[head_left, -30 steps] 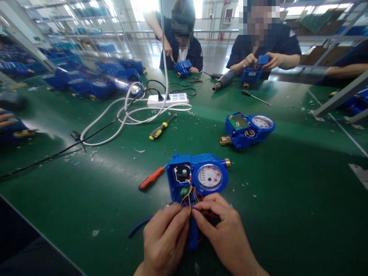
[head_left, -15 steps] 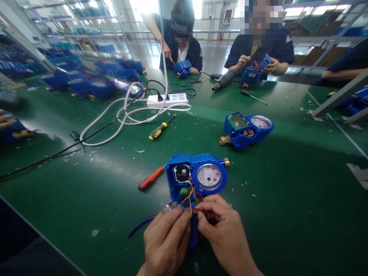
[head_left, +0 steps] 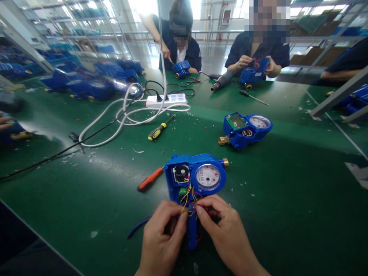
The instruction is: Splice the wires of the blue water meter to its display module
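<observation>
An open blue water meter [head_left: 195, 177] with a round dial lies on the green table [head_left: 287, 199] in front of me. Coloured wires [head_left: 188, 196] spill from its lower compartment. My left hand [head_left: 162, 239] and my right hand [head_left: 225, 234] meet just below the meter, fingers pinched on those wires and on a blue part [head_left: 192, 230] between them. What lies under my fingers is hidden.
An orange-handled screwdriver [head_left: 150, 179] lies left of the meter, a yellow-handled one [head_left: 158, 130] farther back. A second open meter [head_left: 245, 130] sits at right. White cable and a power strip [head_left: 166, 100] lie behind. Two people work on meters across the table; several meters are piled far left.
My fingers have shifted slightly on the wires, the left hand curling more and drawing a little leftward. The meter has stayed in place.
</observation>
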Available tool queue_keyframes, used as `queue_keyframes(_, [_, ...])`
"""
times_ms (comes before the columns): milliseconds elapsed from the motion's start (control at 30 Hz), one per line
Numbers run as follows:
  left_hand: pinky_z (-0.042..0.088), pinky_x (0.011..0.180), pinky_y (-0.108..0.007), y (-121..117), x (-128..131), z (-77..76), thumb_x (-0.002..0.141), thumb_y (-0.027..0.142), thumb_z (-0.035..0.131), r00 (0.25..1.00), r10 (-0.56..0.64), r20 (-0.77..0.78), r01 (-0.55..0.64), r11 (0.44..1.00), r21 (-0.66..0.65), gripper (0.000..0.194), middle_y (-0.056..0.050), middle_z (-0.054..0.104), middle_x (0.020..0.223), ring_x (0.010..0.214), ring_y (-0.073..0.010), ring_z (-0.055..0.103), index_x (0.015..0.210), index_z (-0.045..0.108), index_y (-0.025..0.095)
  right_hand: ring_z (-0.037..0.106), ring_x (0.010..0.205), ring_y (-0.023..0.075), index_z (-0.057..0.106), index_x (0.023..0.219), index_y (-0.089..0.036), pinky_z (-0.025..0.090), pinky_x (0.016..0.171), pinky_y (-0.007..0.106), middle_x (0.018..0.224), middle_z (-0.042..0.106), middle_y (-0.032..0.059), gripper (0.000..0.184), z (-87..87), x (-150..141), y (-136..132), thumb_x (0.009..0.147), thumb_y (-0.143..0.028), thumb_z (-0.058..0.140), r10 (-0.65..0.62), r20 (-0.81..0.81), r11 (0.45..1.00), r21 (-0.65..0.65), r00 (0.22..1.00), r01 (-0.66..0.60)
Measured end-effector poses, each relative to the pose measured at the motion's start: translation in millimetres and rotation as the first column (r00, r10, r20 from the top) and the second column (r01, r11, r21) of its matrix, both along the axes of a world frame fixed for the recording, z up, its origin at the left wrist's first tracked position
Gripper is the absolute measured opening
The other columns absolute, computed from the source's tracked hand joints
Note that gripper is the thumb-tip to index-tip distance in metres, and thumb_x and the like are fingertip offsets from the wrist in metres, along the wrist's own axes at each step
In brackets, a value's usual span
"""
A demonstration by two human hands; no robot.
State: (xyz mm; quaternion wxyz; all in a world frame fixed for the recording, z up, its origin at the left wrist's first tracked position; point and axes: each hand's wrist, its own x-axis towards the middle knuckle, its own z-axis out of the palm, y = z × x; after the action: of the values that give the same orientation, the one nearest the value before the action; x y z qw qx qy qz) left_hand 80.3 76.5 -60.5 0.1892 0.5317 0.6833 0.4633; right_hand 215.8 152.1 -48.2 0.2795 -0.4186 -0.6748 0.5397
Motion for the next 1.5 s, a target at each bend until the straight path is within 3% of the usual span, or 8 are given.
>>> queue_keyframes(167, [0.039,0.054,-0.018,-2,-3,2.8,0.084,0.040,0.050,0.934,0.114,0.338,-0.011,0.957,-0.291,0.027,0.002,0.052,0.066,0.058,-0.0094,0.048,0.073,0.058,0.017,0.063,0.080,0.0158,0.066,0.090,-0.022,0.051,0.071,0.027,0.088,0.066,0.0006,0.012,-4.0,3,2,0.086,-0.024,0.056,0.049,-0.053,0.995,-0.084,0.997,-0.054])
queue_keyframes(333, [0.032,0.043,-0.016,0,-3,3.6,0.082,0.045,0.050,0.897,0.159,0.412,-0.039,0.958,-0.283,0.033,0.004,0.044,0.055,0.048,-0.0071,0.038,0.069,0.056,0.016,0.065,0.080,0.0168,0.066,0.095,-0.021,0.053,0.073,0.028,0.089,0.069,0.0018,0.014,-13.3,9,3,0.083,-0.019,0.058,0.092,-0.118,0.985,-0.135,0.989,-0.108])
queue_keyframes(500, [0.040,0.044,-0.016,-3,1,-2.7,0.083,0.035,0.053,0.962,0.171,0.211,-0.143,0.979,-0.145,0.017,0.003,0.052,0.061,0.050,-0.0081,0.048,0.084,0.053,0.018,0.065,0.077,0.0153,0.070,0.087,-0.021,0.053,0.068,0.025,0.086,0.068,0.0013,0.014,-14.0,7,6,0.079,-0.015,0.061,0.106,-0.104,0.994,-0.021,0.989,-0.108])
queue_keyframes(600, [0.042,0.048,-0.017,-7,6,-4.7,0.080,0.021,0.058,0.964,0.251,-0.086,-0.241,0.964,0.109,0.014,0.003,0.051,0.068,0.054,-0.0075,0.049,0.092,0.052,0.018,0.064,0.073,0.0144,0.071,0.085,-0.021,0.051,0.064,0.023,0.082,0.068,0.0014,0.013,-10.9,5,6,0.077,-0.013,0.064,0.096,-0.077,0.994,0.065,0.992,-0.091])
queue_keyframes(667, [0.044,0.056,-0.018,-8,10,-3.3,0.079,0.013,0.057,0.935,0.223,-0.276,-0.165,0.962,0.219,0.012,0.000,0.052,0.076,0.062,-0.0079,0.050,0.090,0.055,0.017,0.064,0.072,0.0141,0.071,0.083,-0.019,0.051,0.064,0.022,0.080,0.068,0.0017,0.013,-9.9,5,5,0.077,-0.012,0.063,0.090,-0.075,0.990,0.115,0.993,-0.081])
queue_keyframes(867, [0.046,0.065,-0.019,-5,13,1.3,0.079,0.013,0.058,0.904,0.137,-0.404,-0.059,0.978,0.200,0.015,-0.003,0.051,0.083,0.072,-0.0099,0.053,0.094,0.057,0.016,0.063,0.079,0.0148,0.070,0.090,-0.019,0.051,0.073,0.023,0.086,0.067,0.0034,0.019,-15.5,2,-2,0.078,-0.008,0.060,0.083,-0.080,0.961,0.270,0.993,-0.059])
queue_keyframes(1100, [0.045,0.058,-0.016,-9,0,3.2,0.085,0.018,0.050,0.729,0.096,-0.678,0.023,0.986,0.163,0.016,-0.002,0.051,0.084,0.067,-0.0078,0.054,0.098,0.060,0.020,0.063,0.075,0.0167,0.070,0.087,-0.018,0.051,0.070,0.027,0.083,0.067,0.0048,0.016,-17.5,1,-6,0.081,-0.010,0.057,0.059,-0.047,0.912,0.410,0.997,-0.035])
queue_keyframes(1500, [0.047,0.065,-0.016,-12,-2,-1.4,0.085,0.016,0.051,0.724,0.093,-0.684,0.042,0.983,0.178,0.023,-0.004,0.054,0.088,0.073,-0.0091,0.056,0.107,0.057,0.019,0.061,0.073,0.0172,0.068,0.088,-0.018,0.050,0.069,0.028,0.082,0.065,0.0049,0.015,-16.4,-1,-7,0.085,-0.013,0.054,0.065,0.061,0.853,0.515,0.996,-0.088])
